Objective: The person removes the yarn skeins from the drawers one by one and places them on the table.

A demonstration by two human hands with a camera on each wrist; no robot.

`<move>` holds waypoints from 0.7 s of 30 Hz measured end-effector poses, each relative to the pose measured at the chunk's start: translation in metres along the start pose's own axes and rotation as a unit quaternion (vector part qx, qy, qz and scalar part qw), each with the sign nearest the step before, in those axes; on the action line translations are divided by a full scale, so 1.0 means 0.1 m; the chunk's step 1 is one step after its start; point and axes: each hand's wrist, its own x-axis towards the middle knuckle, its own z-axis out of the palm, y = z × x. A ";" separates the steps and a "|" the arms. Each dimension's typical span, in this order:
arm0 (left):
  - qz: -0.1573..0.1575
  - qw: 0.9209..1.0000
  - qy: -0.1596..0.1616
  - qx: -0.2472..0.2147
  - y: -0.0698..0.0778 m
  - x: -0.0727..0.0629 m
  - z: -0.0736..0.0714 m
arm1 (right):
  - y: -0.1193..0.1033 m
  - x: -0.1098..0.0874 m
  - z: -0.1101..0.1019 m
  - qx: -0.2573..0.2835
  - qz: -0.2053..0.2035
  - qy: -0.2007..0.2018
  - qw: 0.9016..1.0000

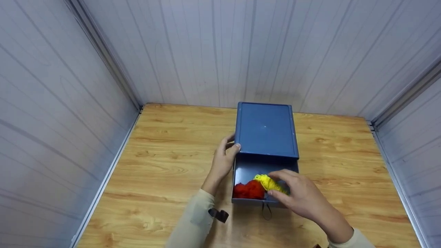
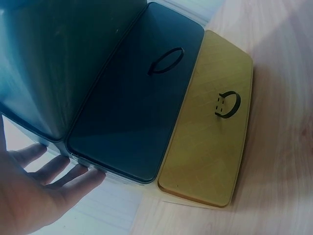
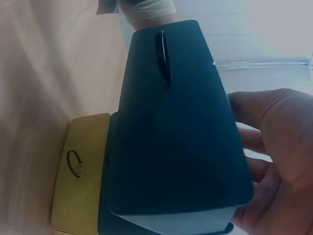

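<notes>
One yellow yarn bundle (image 1: 264,180) between right-hand fingers (image 1: 283,175)

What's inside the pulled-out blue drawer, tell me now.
Red yarn and yellow yarn, near the front of the drawer. The right hand covers the front right corner; the cabinet top hides the far end. Anything there can't be seen.

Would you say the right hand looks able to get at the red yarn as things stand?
Probably yes: the top drawer stands open and the red yarn lies uncovered there, though the right hand would likely need to leave the yellow yarn first.
</notes>
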 end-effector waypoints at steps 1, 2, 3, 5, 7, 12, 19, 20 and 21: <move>0.000 1.000 0.000 0.000 0.00 0.00 0.00 | 0.00 0.02 0.01 -0.001 0.005 -0.002 1.000; 0.001 1.000 0.000 0.000 0.00 0.00 -0.01 | 0.00 0.03 0.02 -0.002 0.007 -0.002 1.000; 0.002 1.000 -0.001 -0.002 0.00 0.00 -0.01 | -0.01 0.05 0.03 -0.004 0.011 -0.002 1.000; 0.005 1.000 -0.001 -0.004 0.00 0.00 -0.01 | -0.01 0.09 0.04 -0.010 0.011 0.000 1.000; 0.007 1.000 -0.001 -0.002 0.00 0.00 -0.01 | -0.02 0.12 0.06 -0.018 0.008 0.003 1.000; 0.008 1.000 -0.005 -0.002 0.00 0.00 -0.01 | 0.00 0.19 0.10 -0.045 -0.016 0.006 0.999; 0.002 1.000 -0.006 -0.012 0.02 0.00 -0.01 | 0.01 0.26 0.12 -0.062 -0.023 -0.021 0.998; 0.001 1.000 -0.006 -0.011 0.02 0.00 -0.01 | 0.01 0.27 0.12 -0.061 -0.022 -0.025 0.998; 0.000 1.000 -0.007 -0.010 0.02 0.00 -0.02 | 0.01 0.27 0.13 -0.060 -0.021 -0.028 0.998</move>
